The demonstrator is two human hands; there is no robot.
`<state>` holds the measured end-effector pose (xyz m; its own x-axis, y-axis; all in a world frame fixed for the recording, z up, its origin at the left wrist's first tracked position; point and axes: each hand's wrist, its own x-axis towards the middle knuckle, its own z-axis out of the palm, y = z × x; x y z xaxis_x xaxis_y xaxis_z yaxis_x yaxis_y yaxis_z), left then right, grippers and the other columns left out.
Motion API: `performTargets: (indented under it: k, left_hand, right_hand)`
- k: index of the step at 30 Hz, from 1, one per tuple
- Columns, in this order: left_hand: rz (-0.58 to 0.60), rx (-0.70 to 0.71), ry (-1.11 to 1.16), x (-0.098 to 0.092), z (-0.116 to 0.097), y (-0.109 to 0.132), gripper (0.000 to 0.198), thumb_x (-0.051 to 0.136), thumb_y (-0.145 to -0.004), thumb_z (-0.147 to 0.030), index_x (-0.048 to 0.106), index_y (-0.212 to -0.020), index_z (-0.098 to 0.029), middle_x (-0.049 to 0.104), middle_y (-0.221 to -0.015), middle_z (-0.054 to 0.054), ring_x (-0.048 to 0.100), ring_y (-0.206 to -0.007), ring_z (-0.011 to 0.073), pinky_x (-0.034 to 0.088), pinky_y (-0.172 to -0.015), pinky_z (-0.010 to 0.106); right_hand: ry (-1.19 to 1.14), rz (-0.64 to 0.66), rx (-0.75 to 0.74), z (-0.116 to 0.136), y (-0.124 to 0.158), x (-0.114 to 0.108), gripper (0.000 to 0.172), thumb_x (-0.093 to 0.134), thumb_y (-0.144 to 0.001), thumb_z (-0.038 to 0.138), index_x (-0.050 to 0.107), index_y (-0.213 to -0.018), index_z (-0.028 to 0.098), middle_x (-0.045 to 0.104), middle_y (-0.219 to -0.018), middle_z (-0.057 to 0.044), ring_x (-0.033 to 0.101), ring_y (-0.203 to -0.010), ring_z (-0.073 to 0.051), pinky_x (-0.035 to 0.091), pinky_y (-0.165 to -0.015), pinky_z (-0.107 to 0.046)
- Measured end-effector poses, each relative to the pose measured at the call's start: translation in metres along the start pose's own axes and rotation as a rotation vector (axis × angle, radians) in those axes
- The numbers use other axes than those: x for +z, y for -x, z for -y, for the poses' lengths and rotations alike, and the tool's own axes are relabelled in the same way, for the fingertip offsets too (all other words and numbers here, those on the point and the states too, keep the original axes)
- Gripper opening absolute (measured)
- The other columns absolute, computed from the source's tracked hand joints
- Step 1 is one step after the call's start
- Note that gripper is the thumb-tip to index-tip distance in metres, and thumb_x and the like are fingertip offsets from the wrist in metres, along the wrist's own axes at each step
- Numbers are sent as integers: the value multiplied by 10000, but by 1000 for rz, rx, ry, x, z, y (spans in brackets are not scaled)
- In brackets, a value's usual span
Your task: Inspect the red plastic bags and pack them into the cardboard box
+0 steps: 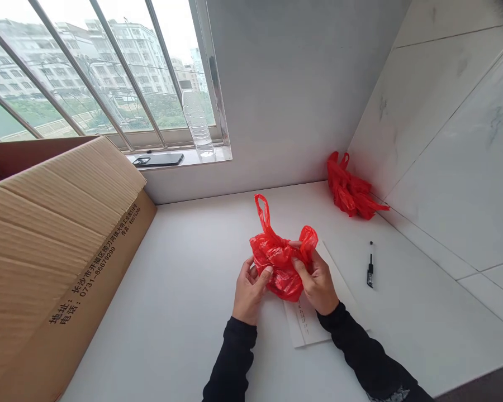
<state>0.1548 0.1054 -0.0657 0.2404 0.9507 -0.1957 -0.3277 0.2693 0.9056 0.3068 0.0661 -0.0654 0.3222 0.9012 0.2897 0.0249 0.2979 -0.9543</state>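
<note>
A red plastic bag point(280, 265), bunched and knotted near its top, is held between both hands above the white table. One handle loop stands up at its upper left, another bulges at its upper right. My left hand point(249, 287) grips the bag's lower left side, thumb on the front. My right hand point(318, 282) pinches the right side near the knot, thumb in front and a finger behind the loop. What is inside the bag is hidden. Beneath the bag and my right hand lies a white paper booklet point(314, 324) with small print.
A large open cardboard box point(104, 273) fills the left side. More red bags point(350, 190) lie in the back right corner. A black pen point(370, 268) is right of the booklet. A phone point(161, 160) and bottle point(198, 125) occupy the windowsill.
</note>
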Motion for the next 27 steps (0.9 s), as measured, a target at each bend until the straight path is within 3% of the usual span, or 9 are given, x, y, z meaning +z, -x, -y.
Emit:
performTargets:
  k: [2,4,7,9,13,16,20,23,27]
  left_hand:
    - [-60,111,20,-3,-4,0,656,794,-767,-382,517,-1352,-276,498,-1479,105,472,-1357,269,479,-1015,350]
    - [-17,183,51,-5,-8,1,535,695,-849,-455,562,-1333,-272,439,-1532,78,368,-1431,251,424,-1072,326]
    - [43,151,125,-6,-13,2,449,614,-887,-519,654,-1234,-236,573,-1412,98,483,-1343,285,481,-1010,357]
    - [-38,145,147,-7,-13,1,398,676,-850,-492,692,-1148,-229,648,-1309,96,581,-1235,287,523,-943,362]
    - [-193,190,158,-14,-14,-5,312,763,-777,-458,712,-931,-192,698,-1202,94,627,-1155,260,543,-905,337]
    - [-267,227,134,-21,-15,-9,338,796,-737,-462,708,-921,-192,706,-1165,86,627,-1143,250,553,-872,319]
    - [-394,294,0,-38,-22,-10,381,764,-748,-524,707,-937,-198,730,-1016,50,686,-887,188,558,-716,271]
    - [-521,323,-96,-62,-37,-10,422,759,-743,-538,711,-992,-201,701,-787,-5,643,-658,132,508,-597,234]
    - [-566,352,-144,-89,-62,-5,425,706,-778,-561,699,-1013,-206,694,-777,2,648,-698,156,492,-598,246]
  right_hand:
    - [91,32,-94,4,3,3,239,524,-973,299,632,-1186,289,654,-1160,-49,595,-1119,-254,481,-975,-401]
    - [156,134,-166,8,6,6,242,508,-966,249,660,-1149,297,649,-1094,-46,607,-1046,-245,498,-920,-395]
    - [167,299,-234,13,7,9,228,554,-922,227,683,-1102,285,601,-1150,-63,590,-1041,-252,511,-907,-405]
    - [168,354,-236,14,8,10,198,602,-905,269,695,-1080,278,565,-1226,-75,568,-1096,-268,505,-943,-424]
    - [169,332,-199,12,9,9,238,513,-979,369,712,-898,268,611,-1202,-67,506,-1228,-290,414,-1060,-477]
    - [145,316,-178,13,11,12,345,428,-1015,351,666,-786,251,661,-1120,-60,553,-1168,-276,442,-1002,-460]
    - [94,425,-264,20,15,18,173,538,-960,251,707,-957,286,670,-1117,-50,586,-1100,-252,468,-976,-440]
    - [101,508,-303,23,18,18,329,610,-858,112,704,-1096,320,623,-1256,-37,545,-1195,-253,450,-1030,-439]
    - [109,644,-255,23,24,20,423,585,-812,41,705,-1105,322,562,-1378,-18,525,-1257,-255,444,-1060,-423]
